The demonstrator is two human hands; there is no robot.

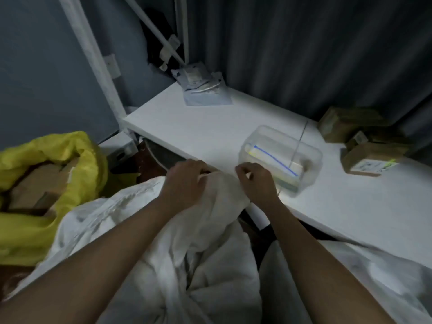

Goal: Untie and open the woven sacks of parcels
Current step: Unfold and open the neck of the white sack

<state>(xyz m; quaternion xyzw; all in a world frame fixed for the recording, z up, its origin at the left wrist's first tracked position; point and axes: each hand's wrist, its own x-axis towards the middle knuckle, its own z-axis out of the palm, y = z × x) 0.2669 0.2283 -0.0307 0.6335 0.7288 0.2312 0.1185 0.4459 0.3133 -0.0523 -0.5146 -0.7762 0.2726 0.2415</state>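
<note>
Sack (198, 242) white, crumpled, neck bunched; left hand (187, 181) and right hand (257, 181) both gripping neck.

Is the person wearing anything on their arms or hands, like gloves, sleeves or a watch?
No. The left hand and the right hand are bare, without gloves. Both forearms are uncovered right to the bottom picture edge, so no sleeves show. I see no watch, ring or bracelet, though the picture is dim and slightly blurred.

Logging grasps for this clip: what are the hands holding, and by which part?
Both hands, left hand and right hand, grip the white woven sack at its bunched neck, fingers closed on the fabric.
</note>
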